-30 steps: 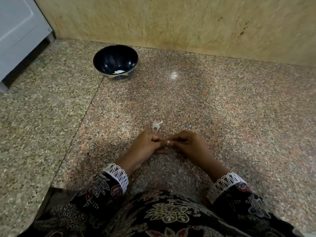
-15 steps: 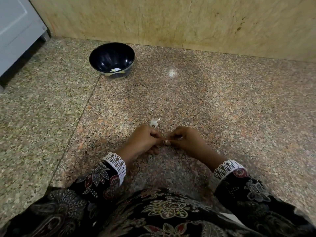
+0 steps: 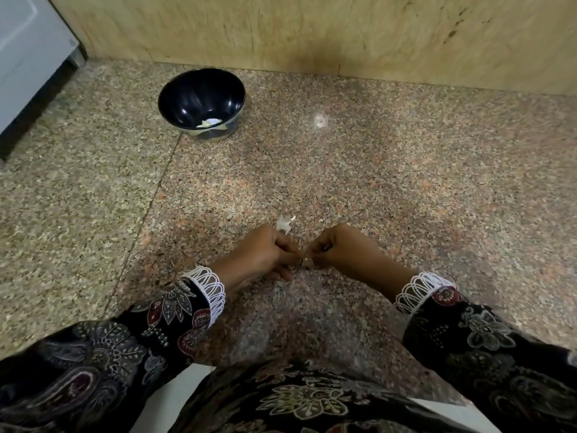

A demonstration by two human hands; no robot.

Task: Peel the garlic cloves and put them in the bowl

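Note:
My left hand (image 3: pixel 260 254) and my right hand (image 3: pixel 345 251) meet low over the granite counter, fingers curled, both pinching a small garlic clove (image 3: pixel 302 260) between their fingertips; the clove is mostly hidden. A scrap of white garlic skin (image 3: pixel 284 224) lies on the counter just beyond my left hand. The dark bowl (image 3: pixel 175 101) stands far back on the left, near the wall, with a pale peeled clove (image 3: pixel 212 122) at its bottom.
The speckled granite counter (image 3: pixel 406 182) runs to a beige stone wall (image 3: pixel 312 32) at the back. A white appliance (image 3: pixel 28 57) stands at the far left. My patterned sleeves with white lace cuffs (image 3: pixel 207 287) fill the near edge.
My hands have stayed together over the clove with only small finger movements. The view has shifted slightly, so the bowl sits a little differently in the frame.

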